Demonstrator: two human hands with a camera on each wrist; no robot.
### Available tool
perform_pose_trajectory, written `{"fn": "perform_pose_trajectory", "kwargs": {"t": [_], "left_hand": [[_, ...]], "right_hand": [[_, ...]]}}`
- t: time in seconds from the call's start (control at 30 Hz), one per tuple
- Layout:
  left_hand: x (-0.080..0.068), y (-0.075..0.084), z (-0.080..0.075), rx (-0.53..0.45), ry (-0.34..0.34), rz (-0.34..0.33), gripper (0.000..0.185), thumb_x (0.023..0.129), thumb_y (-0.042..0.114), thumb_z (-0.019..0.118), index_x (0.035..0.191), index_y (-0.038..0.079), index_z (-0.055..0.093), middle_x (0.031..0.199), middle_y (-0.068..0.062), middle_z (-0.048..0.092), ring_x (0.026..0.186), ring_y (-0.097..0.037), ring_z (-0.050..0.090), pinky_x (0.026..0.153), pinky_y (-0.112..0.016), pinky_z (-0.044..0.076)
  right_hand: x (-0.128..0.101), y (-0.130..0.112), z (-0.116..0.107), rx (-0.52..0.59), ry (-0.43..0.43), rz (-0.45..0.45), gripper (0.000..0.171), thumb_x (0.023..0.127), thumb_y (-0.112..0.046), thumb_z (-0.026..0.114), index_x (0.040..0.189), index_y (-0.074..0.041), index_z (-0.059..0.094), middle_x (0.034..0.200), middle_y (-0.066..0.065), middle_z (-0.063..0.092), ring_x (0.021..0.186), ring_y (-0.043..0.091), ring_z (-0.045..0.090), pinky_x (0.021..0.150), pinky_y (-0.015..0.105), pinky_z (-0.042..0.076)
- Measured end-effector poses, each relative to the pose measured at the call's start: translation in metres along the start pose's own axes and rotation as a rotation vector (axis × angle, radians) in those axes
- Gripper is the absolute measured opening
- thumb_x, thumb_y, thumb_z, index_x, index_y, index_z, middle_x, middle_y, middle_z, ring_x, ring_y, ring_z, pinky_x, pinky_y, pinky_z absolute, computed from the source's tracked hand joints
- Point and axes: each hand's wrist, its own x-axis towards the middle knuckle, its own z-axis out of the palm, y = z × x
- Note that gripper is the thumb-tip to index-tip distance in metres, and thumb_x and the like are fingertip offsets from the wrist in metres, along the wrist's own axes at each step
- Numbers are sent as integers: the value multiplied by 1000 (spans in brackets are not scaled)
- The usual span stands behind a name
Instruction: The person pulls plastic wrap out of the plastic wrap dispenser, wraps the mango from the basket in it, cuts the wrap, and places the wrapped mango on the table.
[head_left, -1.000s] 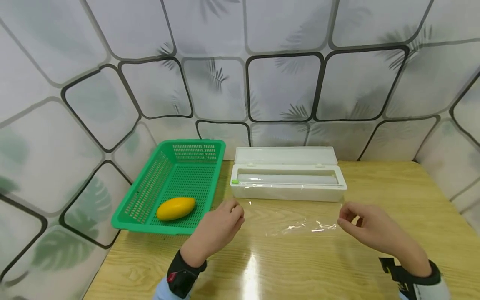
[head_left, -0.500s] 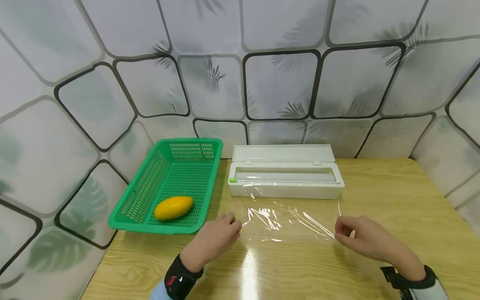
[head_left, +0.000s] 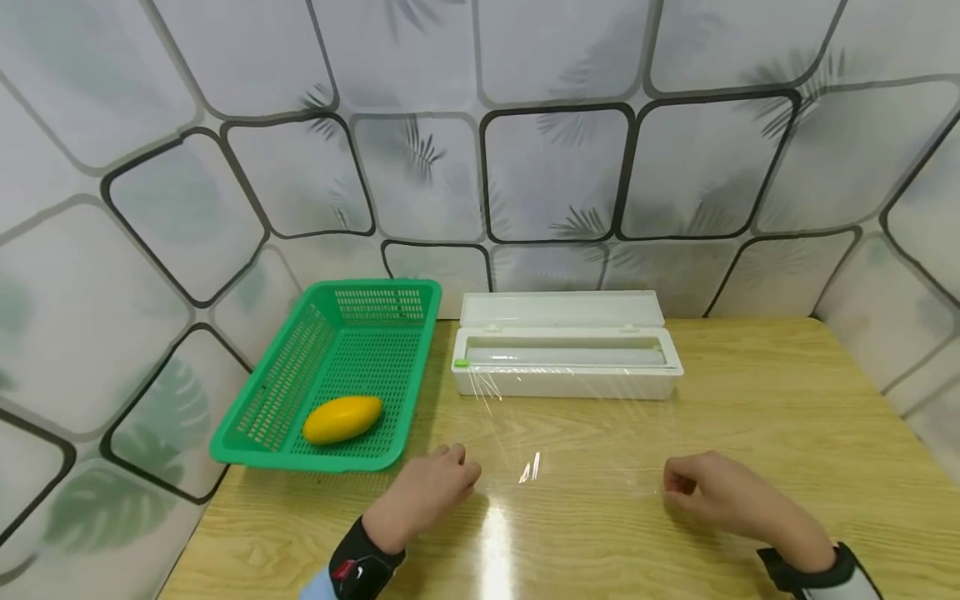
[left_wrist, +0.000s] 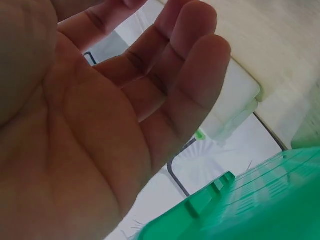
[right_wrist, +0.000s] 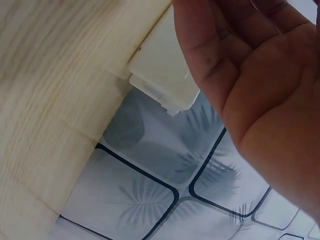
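A sheet of clear cling film (head_left: 529, 468) stretches from the white cling film dispenser (head_left: 570, 383) toward me, low over the table. My left hand (head_left: 429, 490) pinches its near left corner between thumb and forefinger. At the near right corner my right hand (head_left: 723, 498) pinches the film in the same way. The dispenser's lid (head_left: 562, 310) is raised, and the film roll (head_left: 566, 357) shows inside. In the wrist views, the palms of the left hand (left_wrist: 90, 130) and right hand (right_wrist: 270, 85) fill much of the picture; the pinching fingertips are cut off there.
Left of the dispenser stands a green plastic basket (head_left: 420, 367) with a yellow mango (head_left: 342, 419) in it. A small green slider (head_left: 461, 363) sits at the dispenser's left end. The wooden table (head_left: 757, 392) meets a patterned wall (head_left: 555, 179) at the back.
Both hands have moved toward me and lower, drawing the film further out of the dispenser. The film looks flatter and smoother now. Basket and mango have stayed in place.
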Motion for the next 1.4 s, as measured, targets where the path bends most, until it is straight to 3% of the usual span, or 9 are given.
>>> {"fn": "perform_pose_trajectory", "kwargs": {"t": [0.3, 0.37, 0.53, 0.67, 1.03, 1.4], "left_hand": [[2, 8, 7, 82, 25, 71, 14, 86, 17, 72, 76, 19, 62, 71, 4, 50, 61, -12, 49, 47, -23, 38], [3, 12, 6, 97, 2, 77, 12, 86, 16, 71, 77, 20, 64, 72, 4, 52, 62, -11, 51, 49, -23, 41], [2, 17, 4, 141, -82, 48, 10, 87, 12, 71, 83, 21, 71, 76, 4, 56, 67, -12, 55, 54, -25, 46], [0, 18, 6, 148, -108, 34, 11, 86, 11, 73, 85, 21, 73, 77, 3, 58, 68, -13, 56, 55, -26, 46], [-1, 18, 14, 149, -84, 33, 14, 88, 9, 71, 82, 21, 71, 75, 2, 58, 66, -13, 56, 52, -25, 43], [-1, 19, 20, 165, -76, 1, 14, 88, 11, 68, 79, 21, 70, 74, 2, 56, 66, -14, 56, 52, -28, 44]], "right_hand": [[0, 3, 9, -16, -10, -3, 15, 90, -17, 70, 82, -25, 61, 72, -15, 52, 60, -1, 45, 53, 22, 39], [0, 4, 9, -29, -6, -16, 15, 90, -17, 71, 81, -25, 61, 72, -15, 51, 61, -2, 44, 53, 22, 39], [-1, 6, 9, -48, 4, -57, 17, 89, -17, 73, 80, -27, 62, 77, -16, 51, 64, -3, 44, 55, 21, 39], [-4, 8, 9, -56, 4, -73, 18, 87, -16, 75, 78, -27, 65, 81, -14, 51, 67, -3, 43, 57, 21, 39], [-6, 11, 11, -48, -62, -21, 22, 88, -17, 74, 73, -26, 61, 71, -12, 46, 60, -2, 40, 54, 21, 36], [-5, 10, 12, -47, -48, 15, 20, 88, -24, 74, 72, -28, 64, 67, -14, 44, 57, -1, 38, 52, 20, 33]]}}
